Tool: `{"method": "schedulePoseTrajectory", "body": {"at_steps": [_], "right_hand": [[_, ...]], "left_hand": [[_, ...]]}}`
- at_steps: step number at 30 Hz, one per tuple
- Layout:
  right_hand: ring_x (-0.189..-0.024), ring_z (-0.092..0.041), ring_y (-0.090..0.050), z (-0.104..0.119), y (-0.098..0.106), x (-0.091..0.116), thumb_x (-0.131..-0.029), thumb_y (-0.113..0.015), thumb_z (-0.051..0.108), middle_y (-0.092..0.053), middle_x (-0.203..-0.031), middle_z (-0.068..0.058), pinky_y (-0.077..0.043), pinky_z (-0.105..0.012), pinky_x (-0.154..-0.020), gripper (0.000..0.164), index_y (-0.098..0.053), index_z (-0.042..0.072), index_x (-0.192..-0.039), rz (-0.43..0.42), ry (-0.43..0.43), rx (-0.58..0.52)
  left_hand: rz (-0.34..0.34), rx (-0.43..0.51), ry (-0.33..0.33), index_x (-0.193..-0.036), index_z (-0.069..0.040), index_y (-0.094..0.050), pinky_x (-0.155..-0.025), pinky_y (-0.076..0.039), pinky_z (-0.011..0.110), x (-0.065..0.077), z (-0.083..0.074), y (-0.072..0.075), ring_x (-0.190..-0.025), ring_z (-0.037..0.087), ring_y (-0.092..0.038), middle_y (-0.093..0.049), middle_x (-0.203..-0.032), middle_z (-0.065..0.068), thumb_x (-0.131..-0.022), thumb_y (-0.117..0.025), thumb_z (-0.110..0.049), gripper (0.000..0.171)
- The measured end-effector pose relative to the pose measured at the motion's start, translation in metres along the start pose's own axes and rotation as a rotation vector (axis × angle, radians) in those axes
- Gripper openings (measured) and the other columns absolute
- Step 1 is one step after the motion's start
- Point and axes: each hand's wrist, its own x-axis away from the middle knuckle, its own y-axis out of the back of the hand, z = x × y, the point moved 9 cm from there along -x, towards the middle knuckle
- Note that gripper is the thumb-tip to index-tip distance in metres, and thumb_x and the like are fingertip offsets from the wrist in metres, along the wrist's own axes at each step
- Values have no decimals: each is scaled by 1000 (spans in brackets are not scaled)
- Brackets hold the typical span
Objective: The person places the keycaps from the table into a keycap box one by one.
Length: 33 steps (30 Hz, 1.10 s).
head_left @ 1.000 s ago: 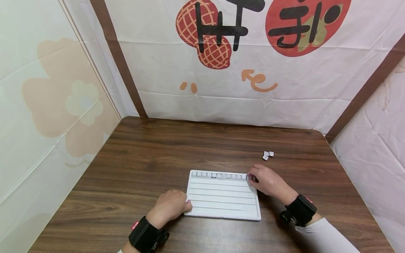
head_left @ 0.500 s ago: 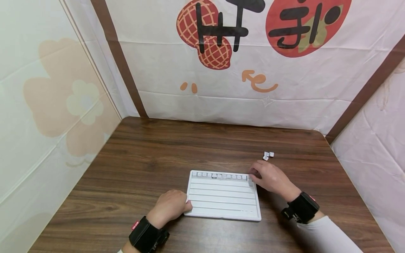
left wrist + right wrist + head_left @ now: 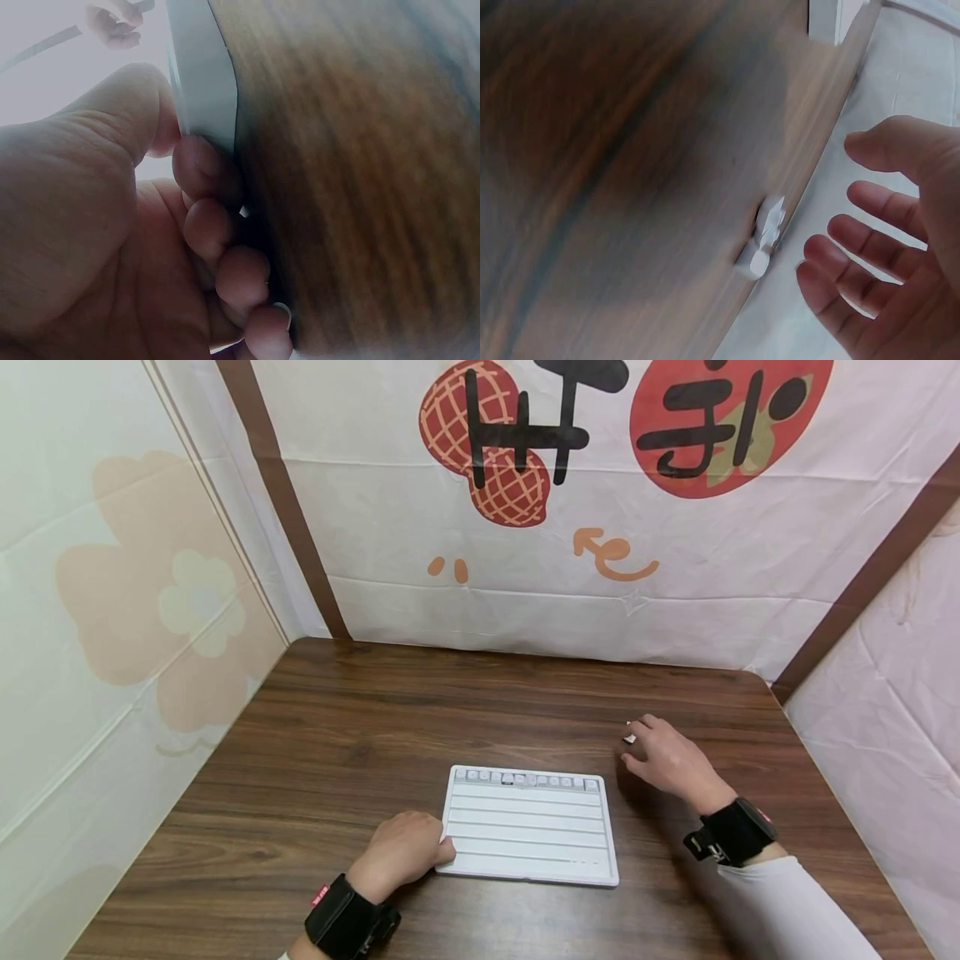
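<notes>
A white ridged tray point(image 3: 528, 828) lies flat on the wooden table, with a row of small white keycaps point(image 3: 483, 776) along its far groove. My left hand point(image 3: 408, 843) pinches the tray's near left side, thumb on top and fingers curled at the edge, as the left wrist view shows. Beyond the tray's far right corner, my right hand point(image 3: 670, 762) hovers over loose white keycaps point(image 3: 763, 236) with nothing in its fingers. Its spread, relaxed fingers partly hide those keycaps in the head view.
Brown wood-grain tabletop point(image 3: 360, 710) surrounds the tray. A white printed cloth point(image 3: 487, 610) hangs behind the table's far edge, and more cloth hangs at both sides. Each wrist wears a black strap with a camera.
My right hand has left the last keycap at the right end of the tray's far row and moved away and right to the loose keycaps. The left hand keeps its place.
</notes>
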Motion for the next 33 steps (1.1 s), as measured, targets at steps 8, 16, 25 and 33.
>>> {"method": "schedulePoseTrajectory", "body": {"at_steps": [8, 16, 25, 33], "right_hand": [[-120, -43, -57, -24, -3, -9, -89, -73, 16, -56, -134, -24, -49, -55, -92, 55, -56, -1, -138, 71, -27, -16], [-116, -42, -58, -43, -10, -19, -87, -71, 11, -54, -135, -27, -49, -55, -91, 54, -56, -1, -138, 123, -42, -75], [-118, -42, -58, -52, -17, -29, -87, -69, 6, -57, -132, -27, -48, -55, -93, 48, -59, -2, -133, 156, -45, -99], [-95, -32, -64, -51, -17, -36, -82, -65, -4, -67, -103, -18, -51, -49, -83, 28, -68, -4, -111, 72, 19, -108]], "left_hand": [[-1, -5, -3, -53, -15, -41, -52, -40, 41, 0, -1, 1, -57, 20, -43, -47, -60, 0, -77, -61, -20, 31], [4, -1, 4, -53, -15, -42, -52, -40, 41, 1, -1, 1, -57, 20, -43, -47, -60, 0, -79, -61, -21, 32], [-3, 2, -5, -53, -16, -41, -51, -39, 40, 1, -1, -1, -57, 20, -43, -47, -60, 0, -77, -61, -21, 31], [-15, -2, -1, -53, -15, -42, -50, -39, 40, 0, 1, -1, -56, 20, -43, -47, -59, -1, -77, -61, -21, 31]]}}
